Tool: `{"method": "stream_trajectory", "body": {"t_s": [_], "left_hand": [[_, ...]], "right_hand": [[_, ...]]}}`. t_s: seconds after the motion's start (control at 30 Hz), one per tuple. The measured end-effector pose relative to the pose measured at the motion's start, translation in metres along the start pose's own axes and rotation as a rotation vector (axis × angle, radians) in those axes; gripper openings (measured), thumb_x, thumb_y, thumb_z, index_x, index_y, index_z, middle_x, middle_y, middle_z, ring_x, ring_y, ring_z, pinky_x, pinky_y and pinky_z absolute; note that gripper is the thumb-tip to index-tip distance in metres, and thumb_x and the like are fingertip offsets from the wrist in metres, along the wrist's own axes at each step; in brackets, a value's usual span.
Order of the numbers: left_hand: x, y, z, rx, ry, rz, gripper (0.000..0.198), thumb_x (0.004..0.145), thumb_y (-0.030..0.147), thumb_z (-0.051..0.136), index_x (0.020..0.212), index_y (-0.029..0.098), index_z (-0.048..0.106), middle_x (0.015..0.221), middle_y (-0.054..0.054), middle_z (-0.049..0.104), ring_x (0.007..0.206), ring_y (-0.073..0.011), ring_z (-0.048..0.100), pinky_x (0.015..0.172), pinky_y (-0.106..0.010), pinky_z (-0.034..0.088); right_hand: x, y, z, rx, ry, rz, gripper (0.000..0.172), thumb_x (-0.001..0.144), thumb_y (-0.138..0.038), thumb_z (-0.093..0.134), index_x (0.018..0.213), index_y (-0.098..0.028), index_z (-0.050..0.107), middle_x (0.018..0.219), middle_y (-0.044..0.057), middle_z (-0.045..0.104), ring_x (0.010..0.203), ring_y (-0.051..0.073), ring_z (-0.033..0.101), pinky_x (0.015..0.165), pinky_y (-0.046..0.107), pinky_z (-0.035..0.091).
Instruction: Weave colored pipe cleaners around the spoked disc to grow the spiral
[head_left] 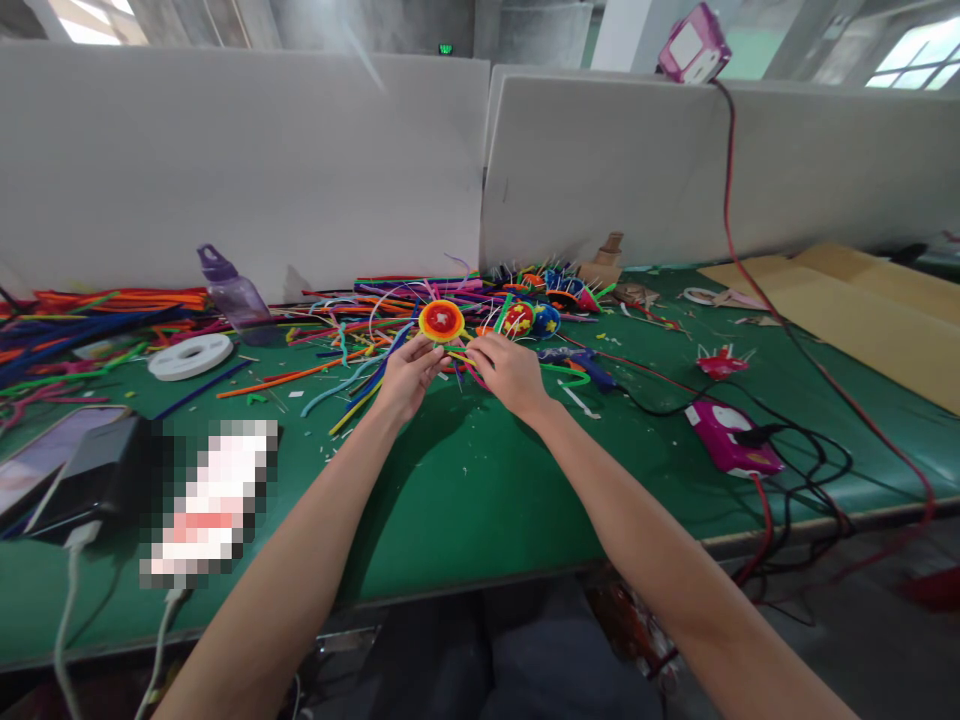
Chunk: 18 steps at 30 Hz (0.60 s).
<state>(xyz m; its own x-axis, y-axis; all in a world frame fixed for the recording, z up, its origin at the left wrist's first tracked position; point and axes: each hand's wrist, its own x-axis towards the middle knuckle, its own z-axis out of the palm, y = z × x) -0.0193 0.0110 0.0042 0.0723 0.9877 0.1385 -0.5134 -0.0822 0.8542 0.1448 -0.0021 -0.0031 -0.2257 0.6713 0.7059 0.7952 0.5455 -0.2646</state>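
Over the middle of the green table, my left hand (409, 380) pinches a round red, orange and yellow pipe-cleaner disc (441, 320) from below, with its coiled face turned toward me. My right hand (510, 372) is closed just beside it, its fingertips at a yellow-green pipe cleaner (459, 352) that runs between the hands. How that strip joins the disc is hidden by my fingers. Right behind my right hand lie a red ball with yellow stars (518, 318) and a blue ball with stars (547, 321). A blue glue gun (592, 368) rests to their right.
Loose pipe cleaners (120, 305) spread along the back and left. A purple bottle (234, 295), a white spool (190, 356) and a black power bank (94, 480) stand left. On the right are a magenta power socket (733, 438) with tangled cords and brown cardboard (862, 315). White panels (247, 165) border the back.
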Motion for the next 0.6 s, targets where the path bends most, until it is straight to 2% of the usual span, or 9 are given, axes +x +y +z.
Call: {"method": "stream_trajectory", "body": {"t_s": [0.17, 0.27, 0.37, 0.47, 0.6], "left_hand": [[0.002, -0.001, -0.003, 0.004, 0.025, 0.025, 0.009, 0.072, 0.017, 0.078, 0.077, 0.015, 0.07, 0.084, -0.006, 0.074, 0.076, -0.0144, 0.071, 0.067, -0.022, 0.055], [0.003, -0.001, -0.006, 0.014, 0.07, 0.035, 0.011, 0.074, 0.022, 0.077, 0.079, 0.016, 0.07, 0.088, -0.008, 0.075, 0.085, -0.0177, 0.072, 0.061, -0.021, 0.052], [0.003, -0.002, -0.007, 0.062, 0.056, 0.042, 0.016, 0.071, 0.026, 0.079, 0.078, 0.016, 0.07, 0.089, -0.01, 0.076, 0.088, -0.0217, 0.073, 0.054, -0.02, 0.046], [0.002, -0.004, -0.007, 0.138, -0.009, 0.071, 0.025, 0.065, 0.033, 0.083, 0.078, 0.015, 0.072, 0.088, -0.01, 0.076, 0.085, -0.0228, 0.073, 0.052, -0.021, 0.044], [-0.001, -0.006, -0.005, 0.253, -0.092, 0.084, 0.03, 0.062, 0.04, 0.083, 0.078, 0.016, 0.075, 0.084, -0.009, 0.076, 0.082, -0.0221, 0.071, 0.057, -0.024, 0.046]], "right_hand": [[0.0, -0.001, -0.002, 0.014, 0.02, -0.005, 0.023, 0.098, -0.022, 0.042, 0.097, -0.021, 0.065, 0.096, 0.007, 0.069, 0.088, 0.019, 0.063, 0.067, 0.028, 0.042], [0.003, 0.005, -0.006, 0.053, 0.163, 0.044, 0.023, 0.094, -0.016, 0.039, 0.098, -0.021, 0.061, 0.099, 0.009, 0.068, 0.093, 0.021, 0.062, 0.073, 0.031, 0.044], [0.008, 0.014, -0.009, 0.148, 0.308, 0.167, 0.018, 0.089, -0.016, 0.043, 0.096, -0.02, 0.059, 0.097, 0.011, 0.067, 0.09, 0.022, 0.062, 0.075, 0.034, 0.045], [0.012, 0.017, -0.009, 0.271, 0.256, 0.247, 0.01, 0.088, -0.023, 0.051, 0.083, -0.02, 0.06, 0.085, 0.008, 0.066, 0.082, 0.02, 0.061, 0.075, 0.033, 0.045], [0.014, 0.011, -0.009, 0.472, 0.124, 0.292, 0.028, 0.088, -0.04, 0.054, 0.072, -0.018, 0.061, 0.075, 0.005, 0.064, 0.074, 0.019, 0.059, 0.071, 0.032, 0.043]]}}
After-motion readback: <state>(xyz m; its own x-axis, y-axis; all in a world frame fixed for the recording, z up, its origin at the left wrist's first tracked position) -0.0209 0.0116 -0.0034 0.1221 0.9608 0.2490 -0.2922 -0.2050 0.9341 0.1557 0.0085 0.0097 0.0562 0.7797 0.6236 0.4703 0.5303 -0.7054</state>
